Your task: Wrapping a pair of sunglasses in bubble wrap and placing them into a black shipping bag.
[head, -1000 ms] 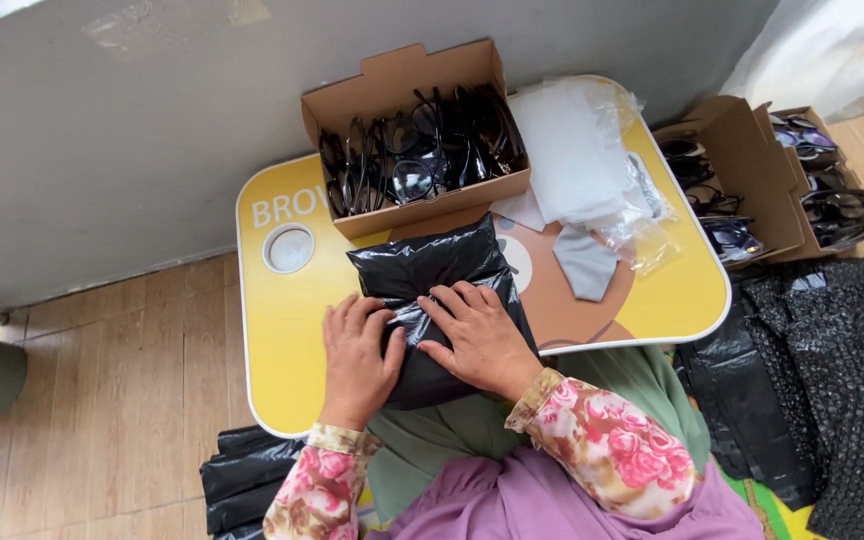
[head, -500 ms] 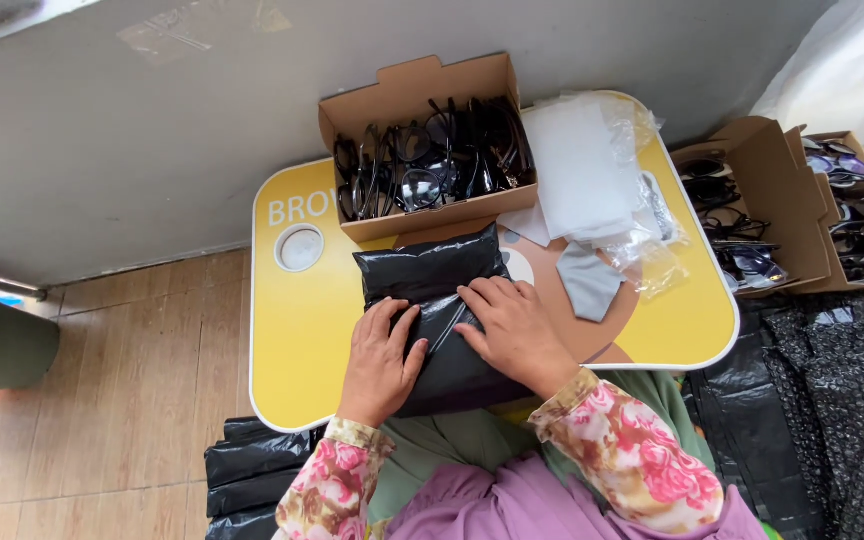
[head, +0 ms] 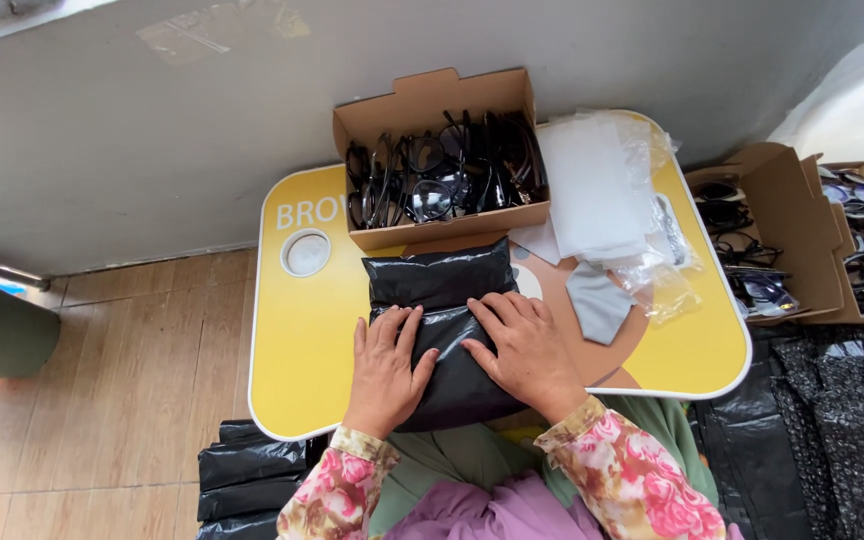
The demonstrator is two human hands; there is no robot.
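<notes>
both hands lay flat, fingers spread, on a black plastic parcel (head: 442, 330) in the middle of a small yellow folding table (head: 297, 350). the left hand (head: 384, 372) pressed the parcel's left side and the right hand (head: 527, 352) its right side, neither gripping, about equally near its centre. the parcel's long axis ran away from the person, its far end just short of an open cardboard box of dark-framed glasses (head: 442, 165). clear plastic sleeves (head: 602, 185) lay to the right.
</notes>
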